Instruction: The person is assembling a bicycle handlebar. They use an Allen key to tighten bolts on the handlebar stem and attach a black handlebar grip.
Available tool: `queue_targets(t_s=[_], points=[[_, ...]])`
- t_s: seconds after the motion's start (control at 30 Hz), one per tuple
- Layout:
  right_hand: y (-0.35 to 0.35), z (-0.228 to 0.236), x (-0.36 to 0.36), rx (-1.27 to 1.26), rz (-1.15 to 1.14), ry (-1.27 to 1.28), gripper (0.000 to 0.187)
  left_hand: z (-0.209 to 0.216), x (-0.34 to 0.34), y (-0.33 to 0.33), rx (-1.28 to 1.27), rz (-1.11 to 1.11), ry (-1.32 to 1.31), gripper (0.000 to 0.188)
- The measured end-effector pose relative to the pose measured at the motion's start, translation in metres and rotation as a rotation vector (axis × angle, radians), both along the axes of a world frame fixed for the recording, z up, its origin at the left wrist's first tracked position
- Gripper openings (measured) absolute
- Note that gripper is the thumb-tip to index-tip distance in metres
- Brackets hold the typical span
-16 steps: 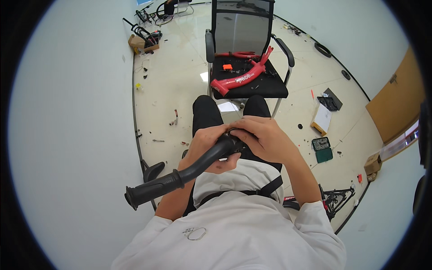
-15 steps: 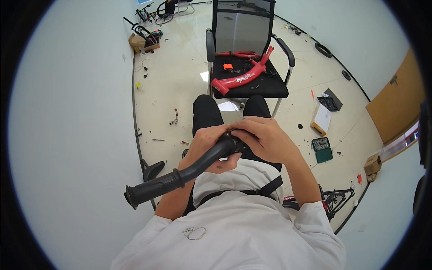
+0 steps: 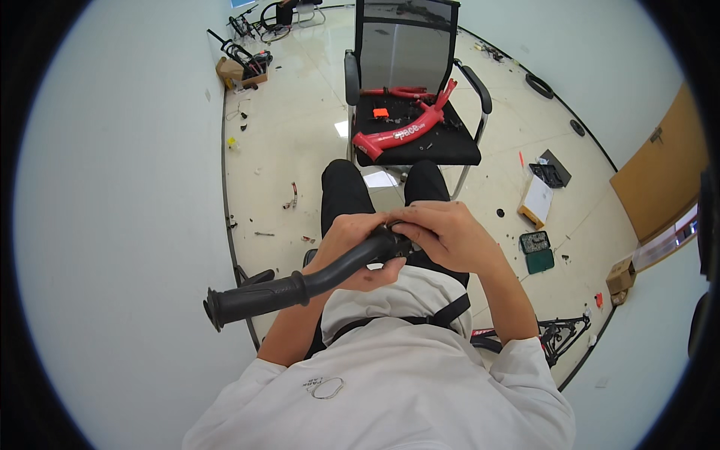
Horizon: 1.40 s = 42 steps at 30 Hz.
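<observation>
Across my lap lies a black bicycle handlebar (image 3: 330,279), bent in the middle, its ribbed rubber grip (image 3: 259,299) pointing left. My left hand (image 3: 349,231) is closed around the bar's inner end, thumb showing below it. From the other side my right hand (image 3: 456,238) pinches that same end, fingertips on a small dark fitting (image 3: 397,238) at the bar. The fingers partly cover this fitting, so I cannot make out its exact kind.
Ahead stands a black mesh office chair (image 3: 405,49), a red bicycle frame piece (image 3: 405,135) and an orange item (image 3: 381,113) on its seat. At right are an open green case (image 3: 538,259), a white-topped box (image 3: 537,198) and a dark bicycle frame (image 3: 562,334). Walls flank both sides.
The grip end of the handlebar has swung upward in view and slightly left, so the bar lies more level. Both hands keep their hold at the inner end, the right fingers shifting slightly.
</observation>
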State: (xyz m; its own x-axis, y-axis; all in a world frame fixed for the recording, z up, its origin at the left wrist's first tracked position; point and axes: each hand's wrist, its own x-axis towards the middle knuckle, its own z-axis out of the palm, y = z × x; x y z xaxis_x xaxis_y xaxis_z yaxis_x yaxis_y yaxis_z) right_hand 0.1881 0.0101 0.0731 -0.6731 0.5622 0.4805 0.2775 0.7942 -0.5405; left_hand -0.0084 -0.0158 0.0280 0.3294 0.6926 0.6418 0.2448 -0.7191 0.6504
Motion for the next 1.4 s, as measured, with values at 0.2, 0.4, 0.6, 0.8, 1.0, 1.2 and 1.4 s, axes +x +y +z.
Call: queue_targets(t_s=[0.2, 0.4, 0.6, 0.8, 1.0, 1.2, 1.4], points=[[0.000, 0.002, 0.002, 0.207, 0.048, -0.038, 0.021, 0.010, -0.004, -0.005, -0.151, -0.091, -0.011, 0.038], [0.003, -0.005, 0.007, 0.201, 0.155, -0.008, 0.027, 0.007, 0.005, -0.012, -0.122, -0.054, -0.004, 0.032], [-0.010, -0.014, 0.003, 0.160, 0.088, 0.094, 0.024, 0.015, 0.014, -0.020, -0.127, 0.038, 0.023, 0.024], [-0.010, -0.006, 0.014, 0.413, 0.195, -0.003, 0.033, 0.015, -0.002, -0.021, -0.186, -0.239, 0.078, 0.026], [0.000, 0.013, 0.012, 0.455, 0.321, -0.060, 0.034, 0.001, 0.004, -0.016, -0.216, -0.335, -0.136, 0.024], [0.005, 0.009, 0.013, 0.493, 0.144, -0.051, 0.031, 0.025, 0.014, -0.015, -0.023, 0.043, 0.144, 0.025], [0.005, 0.008, 0.020, 0.697, 0.156, -0.154, 0.042, 0.024, 0.006, -0.013, -0.077, -0.100, 0.189, 0.025]])
